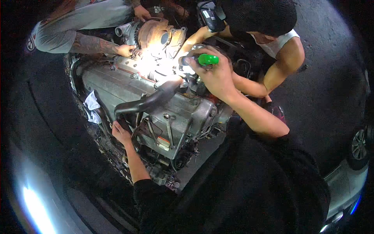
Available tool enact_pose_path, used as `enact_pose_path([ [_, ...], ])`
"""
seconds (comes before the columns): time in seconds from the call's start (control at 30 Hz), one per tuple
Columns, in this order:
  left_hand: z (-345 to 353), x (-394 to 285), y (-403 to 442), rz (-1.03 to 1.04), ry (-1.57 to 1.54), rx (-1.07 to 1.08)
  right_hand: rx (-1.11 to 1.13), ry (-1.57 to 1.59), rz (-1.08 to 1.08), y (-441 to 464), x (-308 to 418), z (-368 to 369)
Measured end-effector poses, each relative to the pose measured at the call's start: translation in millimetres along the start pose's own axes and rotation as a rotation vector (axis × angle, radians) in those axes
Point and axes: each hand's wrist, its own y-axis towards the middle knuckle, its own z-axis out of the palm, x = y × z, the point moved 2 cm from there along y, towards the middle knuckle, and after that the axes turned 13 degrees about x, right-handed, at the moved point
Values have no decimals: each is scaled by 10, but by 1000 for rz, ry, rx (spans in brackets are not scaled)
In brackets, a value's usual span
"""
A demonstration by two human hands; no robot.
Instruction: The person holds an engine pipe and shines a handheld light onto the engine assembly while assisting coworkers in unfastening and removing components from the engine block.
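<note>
My right hand (214,74) is closed around a flashlight with a green end (208,59), held above the engine. Its beam falls on the metal parts around the turbocharger (161,37), washing them out in glare. My left hand (122,133) is at the near left side of the engine, closed at the lower bend of a thick black pipe (146,102); its fingertips are partly hidden. This pipe runs over the grey engine cover (111,84) toward the lit area. Several wrenches (168,125) lie on the cover, right of my left hand.
A co-worker's hand (126,50) touches parts by the turbocharger at the far left. Another person in a dark knit cap (259,15) leans in at the right, arms reaching into the engine. White rags (92,102) lie on the left edge. A car (346,183) stands at lower right.
</note>
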Motion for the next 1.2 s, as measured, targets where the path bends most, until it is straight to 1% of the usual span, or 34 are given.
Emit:
enact_pose_path([
  [0.13, 4, 22, -9, -13, -11, -9, 28, -60, -20, -9, 16, 46],
  [0.2, -7, 63, -10, -39, -21, 2, -6, 129, -12, -3, -27, 94],
  [0.33, 4, -53, 5, 14, -32, 3, 12, 109, 0, -20, -32, 76],
  [0.4, 1, -119, 5, 52, -32, -14, -9, 64, -29, -42, -64, 74],
  [0.5, 8, -140, 13, 70, 15, -35, -15, 90, -8, -68, -23, 48],
  [0.6, 8, -119, -6, 9, -30, -17, -24, 72, 4, -82, 9, 11],
  [0.73, -4, 3, -1, 34, 27, -15, -13, 49, 31, -89, -21, -23],
  [0.83, -15, -15, -3, 21, 61, -16, -20, 73, -6, -85, -94, -27],
  [0.93, -8, 1, 2, 5, 32, -19, -42, 31, -40, -86, -102, -39],
  [1.0, -11, -4, 0, 12, 40, 2, -28, 86, 16, -90, -66, -45],
  [1.13, -25, 41, -3, -36, 46, 16, -30, 57, 11, -75, -65, -55],
  [1.2, -22, 15, 2, 35, 66, -2, -19, 65, 75, -81, -60, -50],
])
